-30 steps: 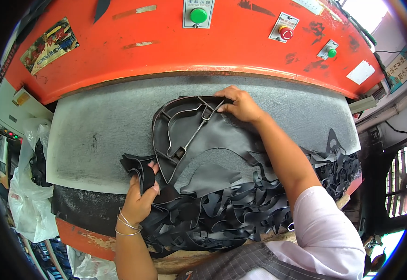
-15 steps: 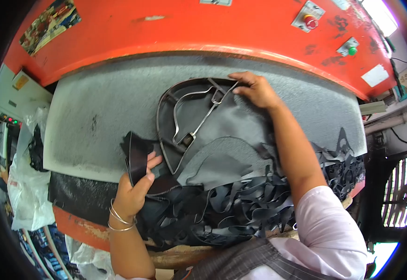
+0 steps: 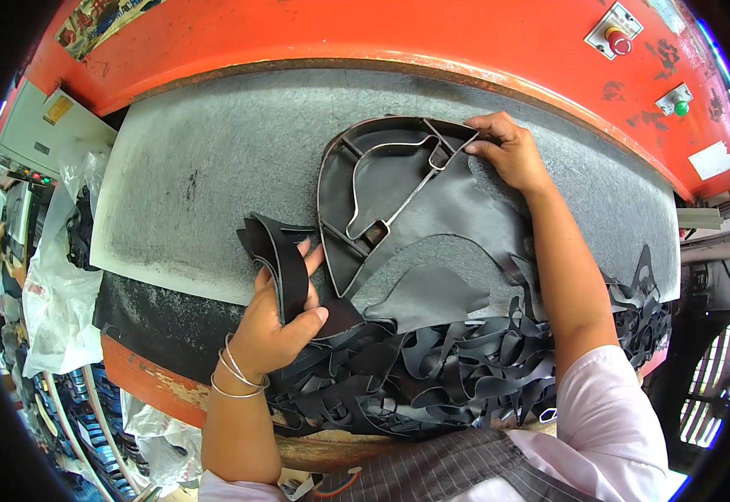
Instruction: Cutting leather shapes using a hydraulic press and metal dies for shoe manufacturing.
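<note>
A metal cutting die [image 3: 411,199], a D-shaped frame with an inner curved blade and cross bars, lies on a black leather sheet [image 3: 486,209]. My right hand [image 3: 511,155] pinches its far right corner between thumb and fingers. In my left hand [image 3: 277,335], several curved cut pieces of black leather [image 3: 291,268] stand on edge, clasped between thumb and palm. The left fingertips reach the die's near left side; whether they press on it I cannot tell. A rounded cut-out in the sheet shows the grey board just right of the die's pointed lower end.
The grey cutting board [image 3: 206,192] lies beneath an orange machine beam [image 3: 365,33] carrying a red button [image 3: 618,40] and a green button [image 3: 680,108]. Black leather scraps [image 3: 457,360] heap along the near edge. A clear plastic bag [image 3: 59,293] hangs at the left.
The view has shifted, so the die and board sit elsewhere in it. My left fingers have come up closer to the die's side with the leather pieces. My right hand keeps its hold.
</note>
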{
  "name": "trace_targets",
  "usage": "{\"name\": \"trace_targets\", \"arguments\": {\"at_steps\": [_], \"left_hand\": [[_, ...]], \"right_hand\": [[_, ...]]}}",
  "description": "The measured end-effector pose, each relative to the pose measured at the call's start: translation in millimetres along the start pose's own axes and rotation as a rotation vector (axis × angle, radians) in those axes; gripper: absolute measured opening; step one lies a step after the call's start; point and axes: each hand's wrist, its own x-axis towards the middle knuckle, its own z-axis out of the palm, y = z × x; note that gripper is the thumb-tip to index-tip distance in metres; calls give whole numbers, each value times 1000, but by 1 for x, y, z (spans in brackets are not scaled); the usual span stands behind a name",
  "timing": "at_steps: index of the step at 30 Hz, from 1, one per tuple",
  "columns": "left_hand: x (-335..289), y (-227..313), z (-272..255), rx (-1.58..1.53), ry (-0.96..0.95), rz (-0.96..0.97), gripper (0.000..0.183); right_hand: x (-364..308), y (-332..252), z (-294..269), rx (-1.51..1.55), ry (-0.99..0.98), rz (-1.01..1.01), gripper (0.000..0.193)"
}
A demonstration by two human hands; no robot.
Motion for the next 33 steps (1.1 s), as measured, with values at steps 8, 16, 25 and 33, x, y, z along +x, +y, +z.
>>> {"name": "trace_targets", "arguments": {"at_steps": [8, 16, 25, 33], "left_hand": [[1, -5, 4, -189, 73, -33, 13], [30, -3, 11, -181, 216, -77, 15], [48, 18, -9, -226, 180, -195, 16], [44, 8, -8, -365, 55, -151, 17]], "right_hand": [[1, 4, -3, -11, -24, -31, 32], [14, 8, -10, 106, -41, -98, 44], [21, 11, -12, 72, -40, -218, 41], [9, 8, -16, 18, -10, -74, 35]]}}
